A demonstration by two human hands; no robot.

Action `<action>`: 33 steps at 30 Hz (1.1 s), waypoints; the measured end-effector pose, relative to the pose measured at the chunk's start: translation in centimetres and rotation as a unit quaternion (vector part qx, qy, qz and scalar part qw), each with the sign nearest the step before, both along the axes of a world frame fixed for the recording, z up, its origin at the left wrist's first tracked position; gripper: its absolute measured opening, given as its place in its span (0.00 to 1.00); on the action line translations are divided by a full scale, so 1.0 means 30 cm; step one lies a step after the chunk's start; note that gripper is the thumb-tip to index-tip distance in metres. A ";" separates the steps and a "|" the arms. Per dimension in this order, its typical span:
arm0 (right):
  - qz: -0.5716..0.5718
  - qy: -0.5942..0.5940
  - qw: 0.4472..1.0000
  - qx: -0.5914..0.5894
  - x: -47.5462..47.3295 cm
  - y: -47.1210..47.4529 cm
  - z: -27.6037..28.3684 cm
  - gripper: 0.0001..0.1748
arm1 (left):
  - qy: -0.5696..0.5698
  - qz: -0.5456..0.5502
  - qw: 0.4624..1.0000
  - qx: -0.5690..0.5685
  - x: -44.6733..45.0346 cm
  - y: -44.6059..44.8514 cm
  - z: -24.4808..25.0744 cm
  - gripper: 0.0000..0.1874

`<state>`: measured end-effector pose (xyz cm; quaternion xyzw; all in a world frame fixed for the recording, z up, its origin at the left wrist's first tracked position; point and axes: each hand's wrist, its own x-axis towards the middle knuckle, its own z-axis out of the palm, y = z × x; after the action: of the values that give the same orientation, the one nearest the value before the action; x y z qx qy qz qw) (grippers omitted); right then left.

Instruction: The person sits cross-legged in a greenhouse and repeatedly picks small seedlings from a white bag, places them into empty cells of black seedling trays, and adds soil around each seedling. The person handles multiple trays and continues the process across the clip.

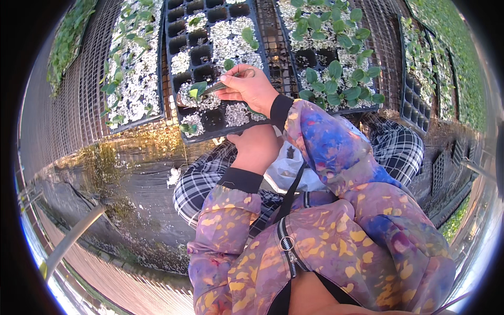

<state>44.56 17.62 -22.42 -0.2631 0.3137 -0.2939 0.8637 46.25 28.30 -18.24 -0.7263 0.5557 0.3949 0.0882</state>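
Observation:
My right hand [252, 88] holds a slim metal tool [220, 86], which looks like tweezers, above a black seedling tray [185, 73]. The tool's tip reaches a small green seedling [198, 89] with a yellowish leaf, in a cell of white granular medium. My left hand [256, 149] is at the tray's near edge, its thumb by the rim; its fingers are mostly hidden. Some tray cells are hollow, others hold white granules. Another small seedling [189, 128] stands in the near left corner.
Fuller seedling trays stand to the left [136, 86] and right [350, 63] on a mesh bench [92, 106]. A white bag [285, 169] lies between my knees. On the left a pale pole [75, 236] slants across dark ground sheeting [138, 197].

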 end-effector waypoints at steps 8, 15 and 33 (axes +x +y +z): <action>-0.003 0.093 0.984 -0.151 -0.532 -0.269 0.183 0.09 | 0.042 -0.076 0.976 -0.201 -0.051 -0.038 0.081 0.17; -0.031 0.280 0.925 -0.255 -0.889 -0.437 0.225 0.09 | 0.059 -0.097 0.940 -0.322 -0.108 -0.117 0.107 0.14; -0.187 0.365 0.839 -0.357 -1.108 -0.282 0.372 0.06 | -0.018 -0.163 0.938 -0.306 -0.325 -0.382 -0.051 0.39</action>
<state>11.33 9.15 -11.26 -0.5779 0.5230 -0.4240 0.4612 36.51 16.83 -19.79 -0.6246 0.7588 0.1727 -0.0653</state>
